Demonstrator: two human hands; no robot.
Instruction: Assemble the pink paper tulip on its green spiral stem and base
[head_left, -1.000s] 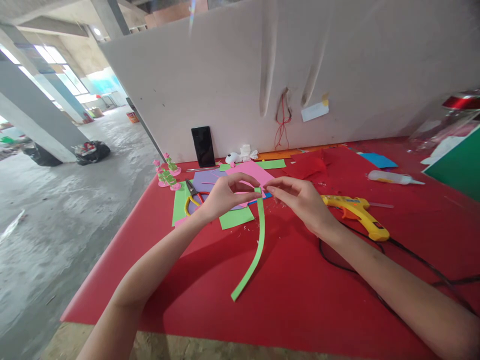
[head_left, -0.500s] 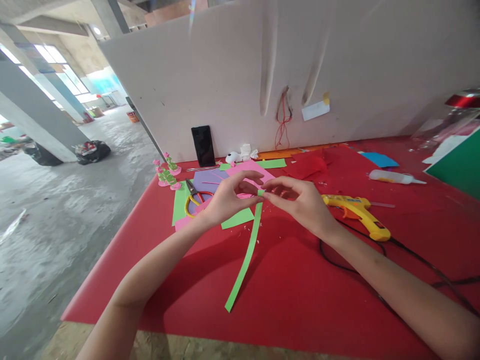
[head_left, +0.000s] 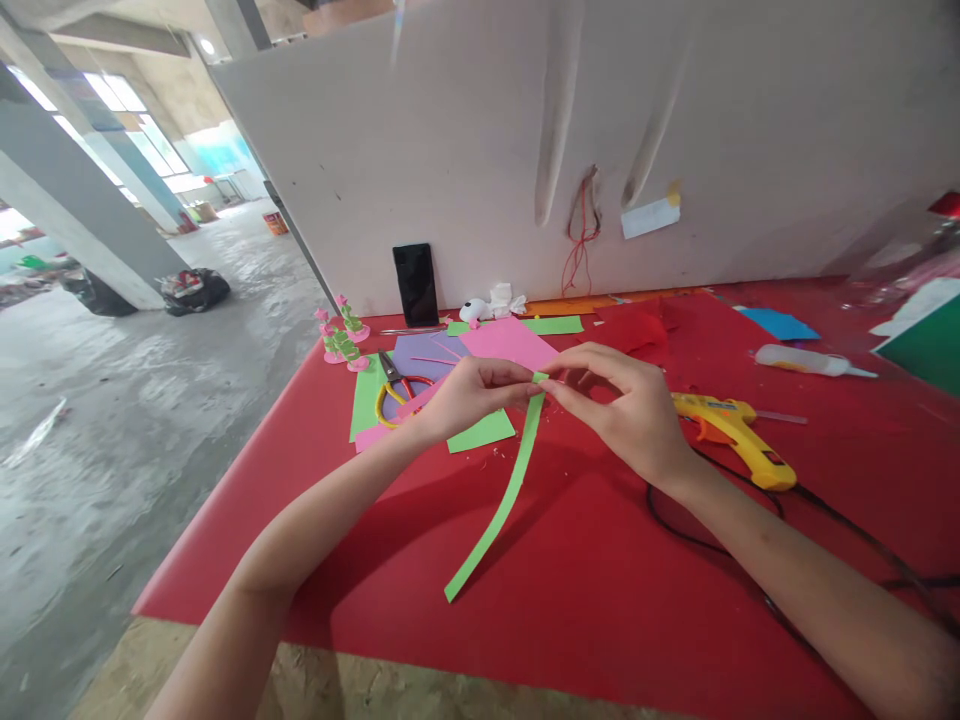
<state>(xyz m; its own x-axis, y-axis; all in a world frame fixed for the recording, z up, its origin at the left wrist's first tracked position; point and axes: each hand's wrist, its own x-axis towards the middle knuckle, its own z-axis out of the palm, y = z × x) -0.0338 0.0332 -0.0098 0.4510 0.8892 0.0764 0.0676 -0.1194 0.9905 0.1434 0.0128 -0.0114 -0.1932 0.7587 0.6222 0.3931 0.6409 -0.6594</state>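
A long green paper strip hangs down in a curve from between my two hands over the red-covered table. Its upper end is pinched by the thumb and fingers of my left hand. My right hand grips the same end from the other side, the fingertips of both hands nearly meeting. Behind my left hand lie scissors with yellow and red handles, on sheets of purple paper, pink paper and green paper.
Right of my right hand lies a yellow glue gun with its black cable. A glue bottle and blue paper are farther back. Small pink-and-green paper flowers stand at the left edge; a phone leans on the wall.
The strip's top end now shows flatter between my fingertips, and its lower end has swung slightly to the left. The whole view has shifted a little; both hands still pinch the strip.
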